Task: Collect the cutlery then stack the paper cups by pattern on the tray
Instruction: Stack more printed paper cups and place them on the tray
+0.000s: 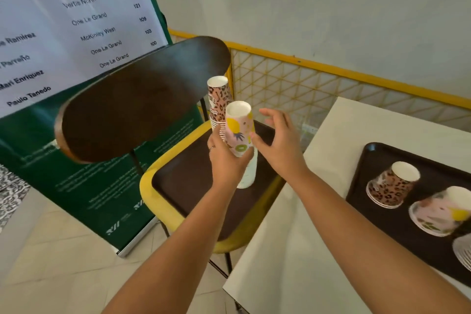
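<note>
Paper cups, upside down: the left hand point(225, 158) has its fingers curled round a pink-and-yellow fruit-print cup point(239, 128) over the chair seat point(188, 186). Just behind those fingers stands a leopard-print cup stack point(219, 99). The right hand point(279, 141) hovers beside the fruit-print cup, fingers spread wide, thumb touching it. Well right, the dark tray point(377, 163) on the worktop point(300, 237) holds a leopard-print cup point(392, 185) and a fruit-print cup point(441, 210).

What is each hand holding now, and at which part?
The left hand grips the fruit-pattern cup, upside down, around its lower part near the rim. The right hand is open beside the cup and holds nothing.
</note>
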A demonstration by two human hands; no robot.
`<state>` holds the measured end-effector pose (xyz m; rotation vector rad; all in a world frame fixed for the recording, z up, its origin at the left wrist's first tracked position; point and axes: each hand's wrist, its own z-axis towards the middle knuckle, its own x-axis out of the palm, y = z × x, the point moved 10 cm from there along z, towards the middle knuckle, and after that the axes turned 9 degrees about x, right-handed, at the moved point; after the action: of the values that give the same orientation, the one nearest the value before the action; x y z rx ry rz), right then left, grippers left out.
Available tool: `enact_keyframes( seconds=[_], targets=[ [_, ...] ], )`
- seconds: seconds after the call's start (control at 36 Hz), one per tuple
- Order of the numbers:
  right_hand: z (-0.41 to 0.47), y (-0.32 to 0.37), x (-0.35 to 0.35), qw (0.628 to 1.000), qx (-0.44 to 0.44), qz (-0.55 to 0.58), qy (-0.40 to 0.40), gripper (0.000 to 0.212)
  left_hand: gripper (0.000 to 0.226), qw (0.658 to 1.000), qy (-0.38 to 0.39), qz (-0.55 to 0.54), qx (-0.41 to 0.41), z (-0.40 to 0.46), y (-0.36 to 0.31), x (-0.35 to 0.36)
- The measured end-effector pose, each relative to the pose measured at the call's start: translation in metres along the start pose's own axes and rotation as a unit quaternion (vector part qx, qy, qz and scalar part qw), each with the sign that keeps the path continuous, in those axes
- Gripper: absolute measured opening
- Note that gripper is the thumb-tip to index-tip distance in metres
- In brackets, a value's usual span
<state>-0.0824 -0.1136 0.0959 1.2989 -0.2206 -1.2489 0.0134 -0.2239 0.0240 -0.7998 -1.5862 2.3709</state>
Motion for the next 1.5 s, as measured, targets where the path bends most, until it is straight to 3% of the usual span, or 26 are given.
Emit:
enact_keyframes(
  seconds=[0.22, 0.39, 0.72, 1.03, 1.19, 1.5],
  targets=[
    [0.027, -0.005, 0.043, 0.999, 0.045, 0.016, 0.004, 0.082, 0.088, 0.989, 0.095, -0.080, 0.083, 0.021, 0.014, 0.016],
    [0.029, -0.016, 0.054, 0.997, 0.073, 0.006, -0.013, 0.073, 0.093, 0.987, 0.107, -0.060, 0.107, 0.022, 0.026, 0.024],
    [0.016, -0.032, 0.043, 0.993, 0.107, 0.026, -0.031, 0.074, 0.101, 0.987, 0.145, -0.073, 0.020, 0.007, 0.092, 0.053],
    [-0.004, -0.038, 0.029, 0.987, 0.138, 0.078, -0.029, 0.066, 0.086, 0.983, 0.174, -0.054, -0.028, -0.001, 0.116, 0.064],
    [-0.013, -0.028, -0.011, 0.985, 0.129, 0.096, -0.060, 0.061, 0.082, 0.983, 0.171, -0.072, -0.007, -0.014, 0.085, 0.073],
    [-0.043, -0.034, -0.123, 0.982, 0.139, 0.044, -0.119, 0.060, 0.090, 0.952, 0.291, -0.097, -0.010, -0.070, 0.028, 0.163]
  ],
)
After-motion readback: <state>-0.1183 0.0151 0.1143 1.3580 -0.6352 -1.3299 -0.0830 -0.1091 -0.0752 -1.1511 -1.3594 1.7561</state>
